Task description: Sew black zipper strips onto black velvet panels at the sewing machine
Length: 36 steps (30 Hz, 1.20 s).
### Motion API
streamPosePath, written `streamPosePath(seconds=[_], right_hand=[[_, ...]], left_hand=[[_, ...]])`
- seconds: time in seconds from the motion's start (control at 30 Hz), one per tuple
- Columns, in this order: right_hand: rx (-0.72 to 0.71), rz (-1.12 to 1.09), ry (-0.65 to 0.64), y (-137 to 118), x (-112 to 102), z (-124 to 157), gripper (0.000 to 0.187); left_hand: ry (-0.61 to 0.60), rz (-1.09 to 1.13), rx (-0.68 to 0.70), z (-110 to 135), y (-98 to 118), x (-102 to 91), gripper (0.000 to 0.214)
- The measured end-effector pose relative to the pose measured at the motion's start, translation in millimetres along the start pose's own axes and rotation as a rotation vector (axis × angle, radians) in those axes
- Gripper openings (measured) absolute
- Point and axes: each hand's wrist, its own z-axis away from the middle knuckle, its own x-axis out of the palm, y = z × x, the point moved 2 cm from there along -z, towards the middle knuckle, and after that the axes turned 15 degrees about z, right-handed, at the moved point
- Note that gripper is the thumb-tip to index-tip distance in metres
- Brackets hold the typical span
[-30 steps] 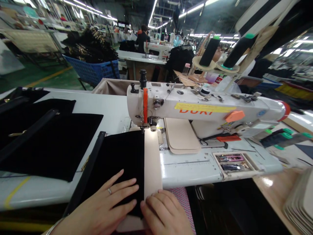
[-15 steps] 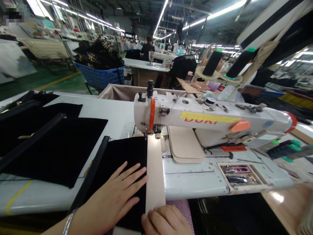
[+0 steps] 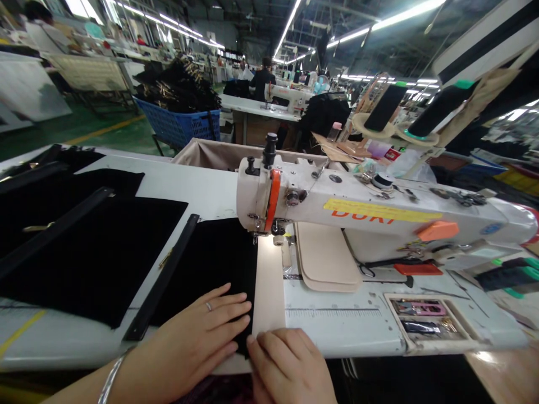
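A black fabric panel [image 3: 210, 252] lies on the machine bed, its right edge against a beige strip [image 3: 269, 292]. Both run up to the presser foot of a white sewing machine [image 3: 311, 202]. My left hand [image 3: 206, 325], wearing a ring and a bracelet, rests flat on the black panel with its fingers stretched out. At the near end of the strip, my right hand [image 3: 290, 362] has its fingers curled and pinched on the beige strip beside the panel's edge. Along the panel's left side lies a black zipper [image 3: 172, 269] with a brass-coloured pull.
More black panels with zippers [image 3: 96, 247] lie to the left. Beige rounded pieces [image 3: 326, 258] lie under the machine arm, near scissors [image 3: 366, 270]. A recessed tray [image 3: 425, 320] holds small tools. Behind stand a blue basket [image 3: 181, 120] of black pieces and thread cones [image 3: 442, 109].
The black panel and beige strip have moved away from me, further under the presser foot. My right hand has moved up with the strip. The camera view has shifted slightly.
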Motion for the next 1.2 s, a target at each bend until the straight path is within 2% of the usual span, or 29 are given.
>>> streamPosePath(seconds=[0.2,0.43,0.73,1.0,1.2], right_hand=[[0.028,-0.102,-0.145,11.8,5.9,-8.3,0.029],[0.09,-0.13,-0.3,24.4,14.8,-14.6,0.033],[0.118,-0.129,-0.372,41.3,26.8,-27.2,0.033],[0.141,-0.089,-0.432,55.1,36.8,-47.5,0.034],[0.137,-0.036,-0.484,66.5,46.4,-61.3,0.033]], left_hand=[[0.059,0.11,0.026,5.6,-9.3,8.7,0.043],[0.065,0.157,0.059,-4.3,-29.4,11.2,0.04],[0.107,0.115,0.037,-19.0,-53.8,7.8,0.038],[0.064,-0.005,0.016,-35.7,-81.8,7.0,0.036],[0.101,0.007,-0.048,-52.9,-93.9,-1.9,0.033]])
